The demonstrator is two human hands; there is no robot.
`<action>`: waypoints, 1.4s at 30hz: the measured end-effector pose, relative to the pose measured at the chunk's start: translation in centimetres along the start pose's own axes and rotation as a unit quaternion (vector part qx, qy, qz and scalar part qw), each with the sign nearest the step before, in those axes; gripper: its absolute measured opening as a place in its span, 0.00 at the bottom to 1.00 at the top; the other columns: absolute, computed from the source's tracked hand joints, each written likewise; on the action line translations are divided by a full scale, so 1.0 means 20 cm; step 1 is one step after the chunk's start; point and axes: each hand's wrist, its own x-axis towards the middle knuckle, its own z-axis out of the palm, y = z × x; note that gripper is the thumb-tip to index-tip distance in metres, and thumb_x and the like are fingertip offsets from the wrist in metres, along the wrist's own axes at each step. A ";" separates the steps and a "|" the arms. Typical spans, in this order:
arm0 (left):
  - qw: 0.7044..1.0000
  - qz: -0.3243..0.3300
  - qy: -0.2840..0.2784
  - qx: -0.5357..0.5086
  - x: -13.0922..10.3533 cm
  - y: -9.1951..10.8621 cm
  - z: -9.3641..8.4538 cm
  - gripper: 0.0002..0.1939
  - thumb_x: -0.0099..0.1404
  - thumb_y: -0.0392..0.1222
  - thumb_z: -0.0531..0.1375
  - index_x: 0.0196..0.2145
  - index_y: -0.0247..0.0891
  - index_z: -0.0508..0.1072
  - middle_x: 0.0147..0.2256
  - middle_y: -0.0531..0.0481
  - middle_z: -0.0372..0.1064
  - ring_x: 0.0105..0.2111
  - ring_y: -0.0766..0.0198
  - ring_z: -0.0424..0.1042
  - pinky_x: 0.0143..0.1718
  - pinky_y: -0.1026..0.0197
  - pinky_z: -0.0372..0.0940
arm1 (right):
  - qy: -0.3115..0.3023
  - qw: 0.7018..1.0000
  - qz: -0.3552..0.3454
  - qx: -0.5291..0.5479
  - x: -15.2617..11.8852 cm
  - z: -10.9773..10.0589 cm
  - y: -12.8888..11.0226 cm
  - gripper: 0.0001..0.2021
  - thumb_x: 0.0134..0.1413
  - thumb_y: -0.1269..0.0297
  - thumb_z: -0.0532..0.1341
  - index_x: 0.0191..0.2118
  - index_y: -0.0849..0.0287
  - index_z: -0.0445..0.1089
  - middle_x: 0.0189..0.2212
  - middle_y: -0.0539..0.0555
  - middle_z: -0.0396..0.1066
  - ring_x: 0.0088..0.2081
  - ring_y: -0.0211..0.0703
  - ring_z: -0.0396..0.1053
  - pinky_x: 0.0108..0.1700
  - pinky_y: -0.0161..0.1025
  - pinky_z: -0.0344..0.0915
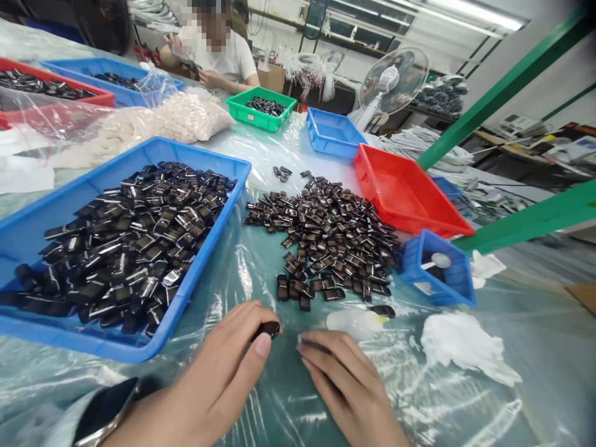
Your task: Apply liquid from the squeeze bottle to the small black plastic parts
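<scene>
My left hand (pixel 233 363) is closed, pinching a small glossy black plastic piece (pixel 267 331) between thumb and fingers. Just to its right, my right hand (pixel 347 372) has its fingers bent and pressed together. Something pale and tiny shows at those fingertips, too small to name. Ahead of both hands lies a loose pile of similar black pieces (pixel 333 233) on the plastic-covered table (pixel 261 397). More of them fill a large blue tray (pixel 205 273) on the left. A translucent bottle with a yellowish tip (pixel 354 324) lies beyond my right hand, beside one stray black piece (pixel 382 311).
A small blue bin (pixel 440 288) holding a white spoon, a crumpled white cloth (pixel 468 347) and a red tray (pixel 410 192) stand at right. Further back are a green tray (pixel 242 112), a bag of beige pieces (pixel 190 115), a fan (pixel 391 77) and a seated person (pixel 233 59).
</scene>
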 end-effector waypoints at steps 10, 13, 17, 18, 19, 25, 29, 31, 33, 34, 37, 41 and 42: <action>0.999 -0.017 -0.022 0.016 -0.02 -0.01 0.03 0.11 0.74 0.40 0.44 0.47 0.45 0.63 0.38 0.51 0.65 0.38 0.60 0.67 0.40 0.58 0.63 | -0.007 0.995 0.094 0.024 0.07 0.09 0.01 0.11 0.62 0.76 0.52 0.39 0.58 0.69 0.35 0.58 0.68 0.36 0.49 0.68 0.36 0.45 0.66; 0.998 -0.040 -0.041 0.036 -0.03 -0.02 0.03 0.12 0.74 0.42 0.45 0.51 0.45 0.61 0.40 0.49 0.66 0.40 0.57 0.67 0.40 0.57 0.65 | 0.002 0.989 0.122 0.079 0.09 0.09 -0.01 0.10 0.62 0.75 0.51 0.37 0.57 0.67 0.36 0.57 0.67 0.38 0.49 0.68 0.37 0.44 0.64; 0.996 0.006 -0.061 0.063 -0.03 -0.03 0.02 0.12 0.73 0.41 0.46 0.51 0.45 0.61 0.40 0.49 0.66 0.39 0.58 0.69 0.40 0.57 0.67 | 0.022 0.964 0.169 0.205 0.10 0.06 -0.06 0.07 0.64 0.69 0.50 0.36 0.53 0.62 0.32 0.50 0.64 0.32 0.39 0.67 0.33 0.36 0.66; 0.994 0.032 -0.069 0.074 -0.03 -0.03 0.02 0.12 0.73 0.40 0.46 0.51 0.45 0.61 0.40 0.49 0.67 0.39 0.58 0.69 0.40 0.57 0.67 | 0.027 0.956 0.180 0.232 0.10 0.05 -0.07 0.06 0.66 0.66 0.50 0.37 0.52 0.61 0.30 0.48 0.64 0.29 0.37 0.67 0.30 0.34 0.66; 0.992 0.056 -0.078 0.086 -0.03 -0.04 0.02 0.12 0.73 0.40 0.46 0.51 0.45 0.61 0.40 0.48 0.67 0.39 0.58 0.70 0.40 0.57 0.67 | 0.029 0.944 0.194 0.266 0.10 0.04 -0.09 0.06 0.66 0.63 0.50 0.37 0.52 0.61 0.29 0.47 0.63 0.27 0.35 0.66 0.28 0.32 0.66; 0.983 0.062 -0.081 0.155 -0.07 -0.09 0.04 0.15 0.74 0.43 0.46 0.56 0.43 0.59 0.46 0.43 0.67 0.45 0.54 0.69 0.46 0.53 0.67 | 0.011 0.695 0.354 0.625 0.12 0.01 -0.17 0.11 0.52 0.55 0.66 0.33 0.57 0.70 0.23 0.45 0.66 0.27 0.31 0.65 0.32 0.28 0.64; 0.978 0.108 -0.081 0.157 -0.05 -0.09 0.05 0.16 0.75 0.45 0.42 0.53 0.39 0.60 0.37 0.45 0.68 0.36 0.57 0.69 0.41 0.53 0.68 | 0.006 0.636 0.377 0.673 0.12 0.01 -0.18 0.11 0.50 0.58 0.68 0.32 0.59 0.70 0.22 0.46 0.68 0.25 0.30 0.65 0.31 0.29 0.62; 0.973 0.143 -0.076 0.167 -0.03 -0.08 0.04 0.16 0.75 0.45 0.41 0.50 0.37 0.62 0.34 0.47 0.66 0.33 0.59 0.68 0.39 0.55 0.69 | 0.004 0.628 0.375 0.682 0.12 0.01 -0.18 0.11 0.51 0.57 0.68 0.32 0.58 0.69 0.21 0.45 0.67 0.24 0.29 0.65 0.29 0.29 0.61; 0.964 0.161 -0.085 0.195 -0.03 -0.06 0.02 0.15 0.75 0.42 0.41 0.48 0.36 0.63 0.33 0.48 0.66 0.31 0.61 0.68 0.38 0.57 0.69 | -0.001 0.631 0.364 0.686 0.11 0.02 -0.17 0.12 0.52 0.57 0.67 0.32 0.58 0.68 0.21 0.44 0.66 0.24 0.29 0.64 0.29 0.29 0.60; 0.959 0.163 -0.089 0.214 -0.03 -0.05 0.01 0.15 0.75 0.41 0.41 0.48 0.36 0.64 0.33 0.48 0.66 0.31 0.61 0.67 0.38 0.58 0.68 | -0.005 0.633 0.356 0.687 0.10 0.02 -0.17 0.12 0.52 0.56 0.67 0.33 0.58 0.67 0.22 0.43 0.65 0.23 0.28 0.64 0.28 0.29 0.60; 0.940 0.182 -0.103 0.268 -0.06 -0.03 0.00 0.15 0.75 0.39 0.42 0.53 0.35 0.62 0.33 0.48 0.68 0.33 0.60 0.68 0.39 0.58 0.68 | -0.027 0.636 0.336 0.694 0.09 0.04 -0.16 0.12 0.53 0.56 0.66 0.35 0.56 0.65 0.24 0.43 0.64 0.24 0.27 0.63 0.29 0.29 0.60; 0.905 0.239 -0.081 0.342 -0.09 0.00 0.01 0.18 0.76 0.39 0.39 0.53 0.34 0.63 0.37 0.48 0.72 0.39 0.59 0.70 0.46 0.57 0.65 | -0.081 0.640 0.285 0.709 0.07 0.08 -0.13 0.15 0.53 0.54 0.66 0.35 0.54 0.61 0.23 0.41 0.62 0.19 0.25 0.59 0.23 0.27 0.56; 0.894 0.255 -0.057 0.364 -0.09 0.01 0.01 0.18 0.76 0.39 0.39 0.52 0.34 0.65 0.37 0.48 0.72 0.39 0.59 0.70 0.46 0.57 0.64 | -0.089 0.650 0.270 0.705 0.07 0.09 -0.12 0.16 0.51 0.52 0.66 0.35 0.54 0.60 0.23 0.42 0.61 0.18 0.25 0.57 0.22 0.27 0.55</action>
